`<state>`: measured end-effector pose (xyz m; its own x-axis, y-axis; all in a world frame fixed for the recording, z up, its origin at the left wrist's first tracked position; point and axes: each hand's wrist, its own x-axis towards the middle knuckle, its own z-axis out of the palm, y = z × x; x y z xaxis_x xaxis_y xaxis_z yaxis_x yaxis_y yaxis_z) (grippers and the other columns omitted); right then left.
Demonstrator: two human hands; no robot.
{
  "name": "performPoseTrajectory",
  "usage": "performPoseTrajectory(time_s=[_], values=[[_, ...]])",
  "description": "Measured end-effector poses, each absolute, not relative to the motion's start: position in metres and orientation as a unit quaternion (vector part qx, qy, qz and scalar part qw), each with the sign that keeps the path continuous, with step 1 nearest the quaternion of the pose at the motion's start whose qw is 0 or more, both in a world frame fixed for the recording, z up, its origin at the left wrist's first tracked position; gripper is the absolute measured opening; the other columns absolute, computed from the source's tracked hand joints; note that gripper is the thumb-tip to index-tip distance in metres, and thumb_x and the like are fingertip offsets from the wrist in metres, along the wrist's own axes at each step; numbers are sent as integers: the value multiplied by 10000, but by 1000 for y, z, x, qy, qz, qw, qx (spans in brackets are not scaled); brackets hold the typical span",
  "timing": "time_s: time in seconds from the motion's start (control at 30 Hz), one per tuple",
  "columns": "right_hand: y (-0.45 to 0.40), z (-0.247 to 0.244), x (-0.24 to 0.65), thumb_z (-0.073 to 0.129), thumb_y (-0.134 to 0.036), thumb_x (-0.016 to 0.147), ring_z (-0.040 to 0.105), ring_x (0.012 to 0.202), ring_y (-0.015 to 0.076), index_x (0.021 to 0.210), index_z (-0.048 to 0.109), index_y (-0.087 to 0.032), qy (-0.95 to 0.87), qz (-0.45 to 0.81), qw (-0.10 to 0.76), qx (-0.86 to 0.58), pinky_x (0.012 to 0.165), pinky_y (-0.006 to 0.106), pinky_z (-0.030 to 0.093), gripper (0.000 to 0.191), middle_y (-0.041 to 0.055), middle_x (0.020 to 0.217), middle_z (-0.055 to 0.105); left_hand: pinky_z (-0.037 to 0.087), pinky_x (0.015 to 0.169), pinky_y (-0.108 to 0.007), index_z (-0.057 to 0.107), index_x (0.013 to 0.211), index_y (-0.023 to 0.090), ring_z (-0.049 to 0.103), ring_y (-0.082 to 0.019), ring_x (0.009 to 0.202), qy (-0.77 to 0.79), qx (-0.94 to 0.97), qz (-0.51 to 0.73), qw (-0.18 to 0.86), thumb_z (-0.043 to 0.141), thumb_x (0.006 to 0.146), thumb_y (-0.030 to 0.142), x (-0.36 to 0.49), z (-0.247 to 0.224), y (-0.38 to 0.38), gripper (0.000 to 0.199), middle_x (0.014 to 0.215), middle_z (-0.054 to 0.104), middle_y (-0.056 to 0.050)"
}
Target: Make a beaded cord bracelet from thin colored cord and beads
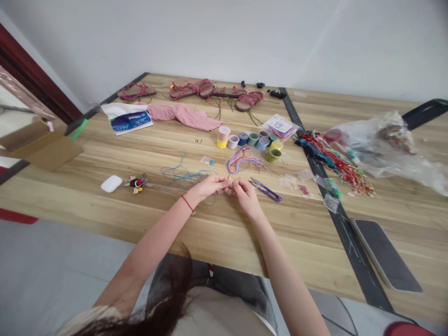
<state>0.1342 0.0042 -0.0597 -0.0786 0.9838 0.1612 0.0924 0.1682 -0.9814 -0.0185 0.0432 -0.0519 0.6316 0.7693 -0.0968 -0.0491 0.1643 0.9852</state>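
Close together above the table's front part, my left hand (217, 184) and my right hand (244, 191) both pinch at the near end of a bundle of colourful cords (241, 160). Pink, purple, blue and white strands fan out on the wood beyond my fingers. What lies right between the fingertips is small and partly covered. Thin blue cord (185, 175) is spread in loose loops beside and under my left forearm. Purple-handled thread snips (266, 190) lie just right of my right hand. A tiny bag of blue beads (210, 162) sits beyond my left hand.
Several thread spools (242, 138) stand behind the cords. Sandals with pink cords (206, 88) line the back. Left are a pink cloth (184, 115), tissue pack (129, 119), white case (111, 183) and cardboard box (47, 149). Right are tangled bright cords (338, 161) and a phone (387, 254).
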Motion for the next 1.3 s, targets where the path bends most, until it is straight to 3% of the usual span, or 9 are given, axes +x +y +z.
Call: performPoseTrajectory(time_s=[0.37, 0.67, 0.73, 0.83, 0.97, 1.1, 1.3], values=[[9, -58, 139, 500, -345, 807, 373, 565, 134, 588, 436, -221, -550, 408, 519, -511, 580, 277, 328, 259, -42, 566, 416, 269, 552, -234, 578, 703, 126, 368, -64, 558, 383, 560, 394, 619, 682, 716, 588, -12, -59, 43, 474, 618, 485, 38], [6, -54, 138, 525, -379, 819, 384, 567, 141, 563, 429, -224, -547, 436, 502, -508, 551, 279, 313, 314, -28, 552, 423, 307, 548, -219, 557, 783, 142, 409, -66, 577, 348, 516, 401, 672, 647, 759, 571, -14, -54, 43, 439, 714, 525, 20], [6, -53, 138, 517, -390, 827, 383, 564, 141, 565, 428, -224, -547, 438, 499, -510, 549, 279, 312, 323, -30, 546, 419, 340, 572, -228, 555, 833, 154, 444, -85, 608, 367, 555, 427, 612, 583, 823, 545, -15, -52, 43, 393, 751, 547, 6], [6, -53, 137, 511, -402, 836, 386, 559, 139, 566, 427, -224, -549, 434, 500, -510, 558, 282, 317, 334, -32, 543, 422, 419, 729, -272, 558, 943, 173, 534, -143, 792, 397, 684, 446, 420, 500, 914, 423, -16, -46, 38, 259, 893, 586, -39], [7, -55, 137, 524, -403, 837, 386, 560, 139, 571, 450, -222, -546, 424, 507, -514, 569, 286, 323, 330, -32, 546, 432, 383, 927, -365, 564, 980, 179, 515, -217, 1017, 385, 825, 372, 180, 360, 973, 278, -18, -40, 31, 227, 1053, 593, -104], [7, -57, 138, 530, -402, 838, 382, 558, 139, 574, 450, -222, -546, 425, 509, -513, 559, 288, 311, 329, -31, 553, 431, 385, 924, -365, 552, 988, 180, 514, -223, 1017, 376, 851, 341, 139, 337, 988, 288, -17, -40, 29, 241, 1051, 598, -107], [7, -59, 138, 526, -406, 844, 376, 570, 139, 575, 444, -222, -547, 430, 511, -506, 556, 288, 297, 337, -29, 565, 426, 392, 936, -357, 568, 934, 184, 506, -219, 1028, 358, 857, 329, 171, 383, 979, 305, -17, -43, 32, 226, 1033, 579, -97]])
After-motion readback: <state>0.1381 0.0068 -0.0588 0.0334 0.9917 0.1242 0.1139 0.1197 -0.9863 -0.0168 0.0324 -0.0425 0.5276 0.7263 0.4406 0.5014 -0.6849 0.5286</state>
